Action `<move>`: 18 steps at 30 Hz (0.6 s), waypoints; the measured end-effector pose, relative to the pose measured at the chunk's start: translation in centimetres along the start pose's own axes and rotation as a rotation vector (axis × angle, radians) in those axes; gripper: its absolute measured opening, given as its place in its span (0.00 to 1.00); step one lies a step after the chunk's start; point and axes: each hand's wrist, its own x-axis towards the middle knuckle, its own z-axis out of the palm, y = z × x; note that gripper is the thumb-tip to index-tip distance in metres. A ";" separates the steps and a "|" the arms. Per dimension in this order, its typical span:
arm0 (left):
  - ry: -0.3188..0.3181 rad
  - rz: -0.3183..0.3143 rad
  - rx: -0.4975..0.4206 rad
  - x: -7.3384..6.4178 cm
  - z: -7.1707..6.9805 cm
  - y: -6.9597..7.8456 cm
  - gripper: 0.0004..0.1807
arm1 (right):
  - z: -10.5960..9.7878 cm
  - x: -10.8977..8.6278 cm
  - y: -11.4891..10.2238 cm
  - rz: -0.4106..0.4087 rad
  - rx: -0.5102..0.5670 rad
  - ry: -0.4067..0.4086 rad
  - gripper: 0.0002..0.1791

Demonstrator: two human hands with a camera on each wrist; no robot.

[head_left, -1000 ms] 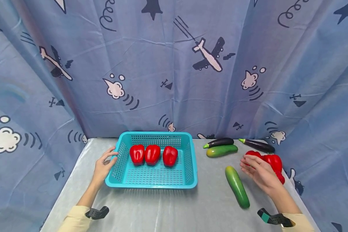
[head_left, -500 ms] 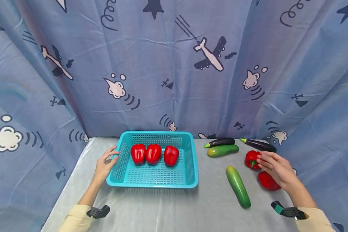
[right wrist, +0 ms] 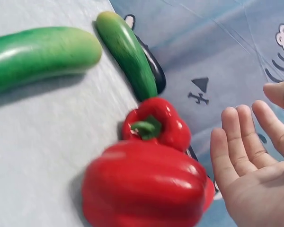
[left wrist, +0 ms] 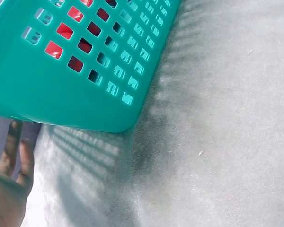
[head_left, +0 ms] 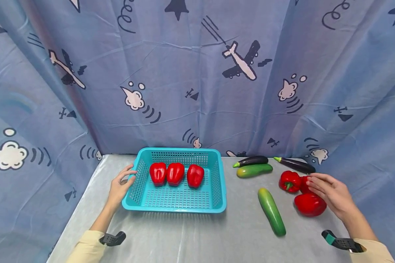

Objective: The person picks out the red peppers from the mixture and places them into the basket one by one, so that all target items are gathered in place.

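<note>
My left hand (head_left: 118, 188) is at the left side of a turquoise plastic basket (head_left: 174, 210), its fingertips touching or very near the rim. In the left wrist view, two fingers (left wrist: 10, 149) extend to the basket's edge. Three red bell peppers (head_left: 176, 174) lie inside the basket. At the right, my right hand (head_left: 335, 197) hovers beside another group of bell peppers, fingers extended and holding nothing. One pepper (head_left: 289, 181) shows its green stem, another (head_left: 310, 204) lies nearer, and a third (head_left: 305, 185) is partly hidden. The right wrist view shows the palm (right wrist: 262, 189) facing the camera.
A cucumber (head_left: 271, 212) lies between basket and right-hand peppers. Behind it are a second cucumber (head_left: 254, 170), an eggplant (head_left: 251, 161) and another eggplant (head_left: 294, 165). A blue patterned curtain (head_left: 171, 120) rises behind the grey-white table (head_left: 197, 241).
My right hand has moved to the right, uncovering more of the peppers there; the nearer one now shows fully. My left hand stays at the basket. The head view has shifted slightly.
</note>
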 end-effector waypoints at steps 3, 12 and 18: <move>0.001 0.006 -0.011 -0.1 0.1 0.4 0.13 | -0.8 -0.2 -0.1 -0.012 -0.015 0.039 0.11; -0.008 0.005 -0.030 -0.1 0.2 0.6 0.13 | -3.2 -1.0 0.7 -0.006 -0.280 0.119 0.12; -0.003 0.001 -0.034 0.0 0.1 0.0 0.14 | -3.8 -1.8 2.0 0.042 -0.603 0.188 0.29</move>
